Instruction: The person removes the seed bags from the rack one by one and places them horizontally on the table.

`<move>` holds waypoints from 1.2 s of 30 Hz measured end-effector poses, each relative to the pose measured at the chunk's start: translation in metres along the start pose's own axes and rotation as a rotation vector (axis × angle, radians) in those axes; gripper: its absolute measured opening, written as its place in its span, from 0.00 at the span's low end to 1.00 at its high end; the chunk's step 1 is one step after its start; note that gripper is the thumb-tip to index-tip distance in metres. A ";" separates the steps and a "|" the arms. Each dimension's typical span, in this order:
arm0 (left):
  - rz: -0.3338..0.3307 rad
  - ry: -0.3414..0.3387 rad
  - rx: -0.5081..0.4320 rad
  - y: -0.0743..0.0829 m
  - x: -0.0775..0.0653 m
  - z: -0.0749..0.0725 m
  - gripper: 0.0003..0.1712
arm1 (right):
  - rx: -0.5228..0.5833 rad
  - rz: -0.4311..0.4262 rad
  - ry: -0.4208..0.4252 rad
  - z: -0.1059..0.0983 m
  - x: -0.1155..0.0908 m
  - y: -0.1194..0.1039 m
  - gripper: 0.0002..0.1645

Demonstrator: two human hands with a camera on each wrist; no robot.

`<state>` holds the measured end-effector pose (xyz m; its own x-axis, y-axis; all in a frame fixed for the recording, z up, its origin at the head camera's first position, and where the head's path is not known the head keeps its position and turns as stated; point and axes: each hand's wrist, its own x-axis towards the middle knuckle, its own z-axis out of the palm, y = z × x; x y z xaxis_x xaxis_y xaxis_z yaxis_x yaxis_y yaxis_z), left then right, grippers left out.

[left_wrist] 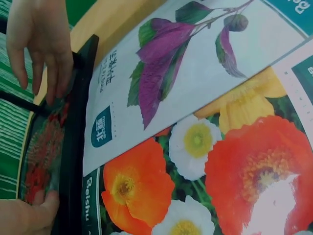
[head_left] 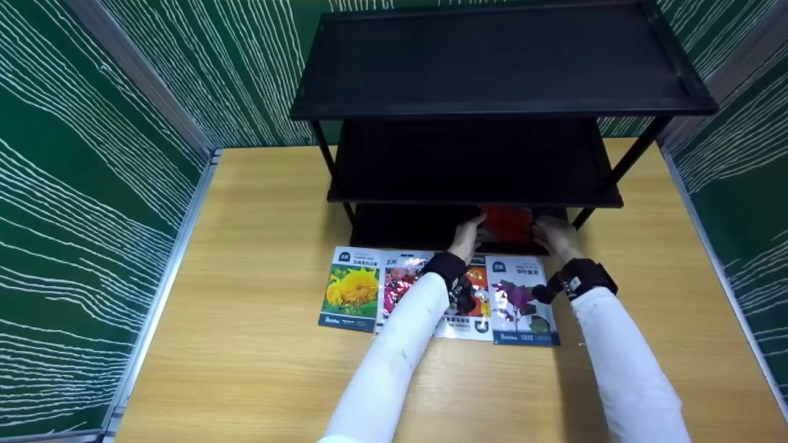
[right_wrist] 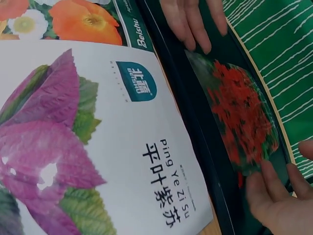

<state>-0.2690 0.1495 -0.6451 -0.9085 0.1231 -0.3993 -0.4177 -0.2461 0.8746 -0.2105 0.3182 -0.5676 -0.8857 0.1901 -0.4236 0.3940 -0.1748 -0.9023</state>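
A seed packet with red flowers (head_left: 507, 224) lies on the black bottom shelf (head_left: 406, 227), between both hands. My left hand (head_left: 466, 237) is at its left edge, with the thumb on the packet in the left wrist view. At the opposite edge, my right hand (right_wrist: 281, 198) touches the packet with extended fingertips. Below the wrists, on the table before the shelf, lie a purple-leaf packet (head_left: 520, 301) and an orange poppy packet (left_wrist: 139, 188). The left forearm partly covers the poppy packet and a pink-flower packet (head_left: 399, 286) beside it.
A yellow-flower packet (head_left: 351, 289) ends the row at the left. Above the hands, the rack's middle shelf (head_left: 474, 163) and top shelf (head_left: 492, 61) overhang the bottom one. Dark posts (head_left: 640, 151) stand at the sides. Green walls (head_left: 80, 184) enclose the wooden table (head_left: 246, 344).
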 end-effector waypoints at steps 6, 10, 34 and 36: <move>-0.032 0.067 0.023 0.060 -0.066 0.007 0.14 | -0.157 -0.038 0.095 0.014 -0.016 -0.013 0.29; -0.020 0.029 -0.016 0.029 -0.029 0.003 0.16 | -0.205 -0.053 0.031 0.013 -0.016 -0.014 0.31; -0.026 0.114 0.078 -0.071 0.090 -0.009 0.15 | -0.021 0.026 0.096 0.010 -0.017 -0.013 0.30; -0.046 0.130 0.093 -0.095 0.118 -0.011 0.12 | -0.045 0.023 0.076 0.008 -0.019 -0.012 0.30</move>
<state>-0.3366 0.1767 -0.7784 -0.8846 0.0051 -0.4662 -0.4615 -0.1525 0.8739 -0.2009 0.3093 -0.5480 -0.8560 0.2594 -0.4472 0.4257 -0.1370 -0.8944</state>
